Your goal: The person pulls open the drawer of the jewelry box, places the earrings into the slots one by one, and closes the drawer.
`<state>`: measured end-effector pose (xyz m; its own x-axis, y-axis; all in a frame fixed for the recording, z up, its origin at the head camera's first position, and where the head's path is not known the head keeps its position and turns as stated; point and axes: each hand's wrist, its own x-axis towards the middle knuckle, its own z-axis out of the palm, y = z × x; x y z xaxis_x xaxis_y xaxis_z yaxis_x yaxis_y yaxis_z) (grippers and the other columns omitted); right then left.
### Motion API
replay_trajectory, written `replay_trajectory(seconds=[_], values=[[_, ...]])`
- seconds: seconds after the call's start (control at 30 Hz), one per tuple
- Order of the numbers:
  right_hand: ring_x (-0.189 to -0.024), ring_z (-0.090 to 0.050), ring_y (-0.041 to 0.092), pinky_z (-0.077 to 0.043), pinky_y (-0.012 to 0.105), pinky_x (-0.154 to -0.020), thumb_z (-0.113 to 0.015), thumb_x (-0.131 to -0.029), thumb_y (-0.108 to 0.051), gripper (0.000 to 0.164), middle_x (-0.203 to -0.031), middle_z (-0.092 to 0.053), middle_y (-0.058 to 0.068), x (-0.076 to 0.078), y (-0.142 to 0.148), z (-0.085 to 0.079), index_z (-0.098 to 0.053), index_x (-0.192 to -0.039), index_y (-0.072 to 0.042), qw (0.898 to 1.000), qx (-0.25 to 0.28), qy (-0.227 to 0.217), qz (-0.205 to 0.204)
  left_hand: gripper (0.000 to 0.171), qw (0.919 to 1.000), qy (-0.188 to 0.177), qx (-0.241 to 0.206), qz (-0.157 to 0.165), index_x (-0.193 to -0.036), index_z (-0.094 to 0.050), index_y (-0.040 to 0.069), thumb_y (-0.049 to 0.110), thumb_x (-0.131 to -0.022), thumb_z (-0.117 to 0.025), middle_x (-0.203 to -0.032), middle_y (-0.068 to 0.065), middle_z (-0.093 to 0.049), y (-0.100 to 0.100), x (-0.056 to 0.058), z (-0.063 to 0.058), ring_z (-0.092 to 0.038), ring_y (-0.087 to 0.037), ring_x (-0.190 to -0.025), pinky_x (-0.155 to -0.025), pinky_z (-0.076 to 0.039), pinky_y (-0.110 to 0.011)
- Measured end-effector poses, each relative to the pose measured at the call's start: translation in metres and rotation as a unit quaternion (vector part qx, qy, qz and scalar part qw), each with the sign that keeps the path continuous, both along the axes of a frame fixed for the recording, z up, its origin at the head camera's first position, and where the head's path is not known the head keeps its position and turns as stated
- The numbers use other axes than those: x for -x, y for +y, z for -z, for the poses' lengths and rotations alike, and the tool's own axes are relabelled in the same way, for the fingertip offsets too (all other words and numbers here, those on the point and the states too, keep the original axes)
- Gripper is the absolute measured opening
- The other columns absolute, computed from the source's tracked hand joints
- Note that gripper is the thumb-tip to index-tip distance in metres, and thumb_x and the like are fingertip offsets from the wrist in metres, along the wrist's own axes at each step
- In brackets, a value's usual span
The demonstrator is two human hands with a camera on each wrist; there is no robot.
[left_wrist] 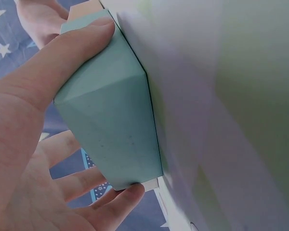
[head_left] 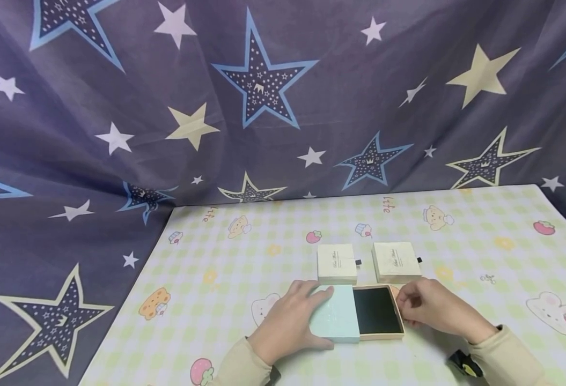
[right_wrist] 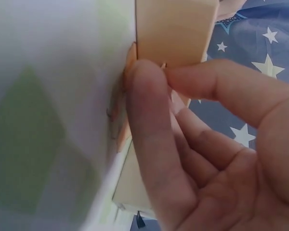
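Observation:
A mint-green box sleeve lies on the patterned tablecloth, with its drawer slid partly out to the right. Black lining covers the drawer's inside. My left hand grips the sleeve from its left side; in the left wrist view the thumb presses along one side and fingertips touch the opposite side. At the drawer's right end, my right hand has thumb and forefinger pinched together. The right wrist view shows those fingertips against the drawer's tan end wall, with the pull tab mostly hidden between them.
Two cream boxes with dark lettering and small black tabs stand just behind the mint one: a left box and a right box. A dark curtain with stars hangs behind the table.

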<state>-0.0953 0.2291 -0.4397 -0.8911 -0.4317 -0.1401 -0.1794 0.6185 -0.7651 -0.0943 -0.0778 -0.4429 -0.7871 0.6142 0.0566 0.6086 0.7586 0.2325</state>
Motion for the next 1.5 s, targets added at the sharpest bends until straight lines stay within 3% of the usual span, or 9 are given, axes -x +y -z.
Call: replay_trajectory(seconds=[0.27, 0.4, 0.53, 0.67, 0.8, 0.97, 1.17, 1.3, 1.5], values=[[-0.059, -0.056, 0.004, -0.048, 0.023, -0.054, -0.063, -0.087, -0.004, 0.010, -0.071, -0.066, -0.004, 0.000, 0.014, -0.014, -0.072, -0.086, -0.010, 0.999, -0.013, 0.030, 0.020, 0.093, 1.0000, -0.002, -0.001, -0.002, -0.144, -0.053, 0.022, 0.057, -0.065, -0.086, -0.142, -0.008, -0.052, -0.001, -0.001, -0.001, -0.049, -0.024, -0.125, -0.088, -0.056, -0.037], [-0.060, -0.057, 0.002, -0.049, 0.022, -0.056, -0.067, -0.089, -0.008, 0.005, -0.073, -0.067, -0.004, -0.001, 0.024, -0.022, -0.072, -0.089, -0.008, 0.996, -0.037, 0.067, 0.044, 0.092, 1.0000, -0.003, -0.003, -0.002, -0.144, -0.053, 0.021, 0.056, -0.065, -0.086, -0.142, -0.008, -0.052, -0.001, 0.000, 0.000, -0.049, -0.024, -0.125, -0.092, -0.055, -0.037], [-0.063, -0.056, -0.003, -0.048, 0.023, -0.059, -0.072, -0.087, -0.011, 0.001, -0.074, -0.067, -0.009, -0.004, 0.034, -0.026, -0.072, -0.087, -0.012, 0.984, -0.085, 0.139, 0.074, 0.093, 1.0000, -0.008, -0.004, -0.002, -0.145, -0.052, 0.022, 0.057, -0.065, -0.086, -0.143, -0.008, -0.052, -0.002, 0.000, 0.001, -0.049, -0.025, -0.125, -0.090, -0.055, -0.038], [-0.065, -0.056, -0.002, -0.050, 0.024, -0.062, -0.075, -0.085, -0.012, 0.003, -0.075, -0.067, -0.012, -0.005, 0.043, -0.028, -0.073, -0.087, -0.013, 0.969, -0.129, 0.183, 0.108, 0.093, 1.0000, -0.006, -0.007, 0.001, -0.145, -0.052, 0.021, 0.057, -0.065, -0.085, -0.143, -0.009, -0.052, -0.002, -0.001, 0.003, -0.050, -0.025, -0.125, -0.088, -0.056, -0.038], [-0.069, -0.062, 0.009, -0.052, 0.031, -0.064, -0.073, -0.084, -0.009, 0.008, -0.081, -0.070, -0.003, -0.004, 0.054, -0.028, -0.073, -0.092, -0.008, 0.960, -0.151, 0.194, 0.138, 0.093, 0.9999, -0.002, -0.010, 0.004, -0.144, -0.053, 0.021, 0.057, -0.065, -0.085, -0.142, -0.009, -0.052, -0.002, -0.001, 0.004, -0.050, -0.025, -0.124, -0.087, -0.056, -0.038], [-0.081, -0.066, 0.032, -0.052, 0.050, -0.071, -0.074, -0.084, -0.011, 0.019, -0.093, -0.070, 0.015, 0.000, 0.071, -0.021, -0.071, -0.099, 0.000, 0.949, -0.179, 0.201, 0.161, 0.093, 0.9999, 0.000, -0.010, 0.006, -0.144, -0.053, 0.020, 0.058, -0.065, -0.085, -0.142, -0.009, -0.052, -0.002, -0.001, 0.004, -0.050, -0.025, -0.123, -0.086, -0.057, -0.038], [-0.085, -0.064, 0.045, -0.051, 0.058, -0.071, -0.077, -0.078, -0.006, 0.023, -0.094, -0.068, 0.023, 0.003, 0.091, -0.005, -0.071, -0.098, 0.005, 0.925, -0.234, 0.246, 0.168, 0.093, 0.9999, -0.004, -0.010, 0.006, -0.144, -0.053, 0.020, 0.058, -0.065, -0.085, -0.142, -0.008, -0.052, -0.002, -0.001, 0.004, -0.050, -0.024, -0.123, -0.087, -0.056, -0.036], [-0.077, -0.063, 0.045, -0.051, 0.058, -0.068, -0.075, -0.077, -0.002, 0.021, -0.085, -0.067, 0.024, 0.006, 0.103, 0.000, -0.071, -0.095, 0.007, 0.918, -0.270, 0.233, 0.174, 0.093, 0.9999, -0.001, -0.011, 0.007, -0.144, -0.053, 0.020, 0.058, -0.065, -0.085, -0.142, -0.008, -0.052, -0.003, -0.001, 0.004, -0.050, -0.024, -0.122, -0.087, -0.056, -0.036], [-0.070, -0.063, 0.039, -0.050, 0.055, -0.065, -0.072, -0.077, 0.004, 0.004, -0.076, -0.065, 0.020, 0.010, 0.112, 0.004, -0.071, -0.080, 0.003, 0.924, -0.298, 0.172, 0.165, 0.095, 0.9999, 0.000, -0.009, 0.006, -0.145, -0.053, 0.020, 0.059, -0.064, -0.085, -0.143, -0.008, -0.052, -0.003, -0.001, 0.003, -0.050, -0.024, -0.124, -0.087, -0.056, -0.038]])
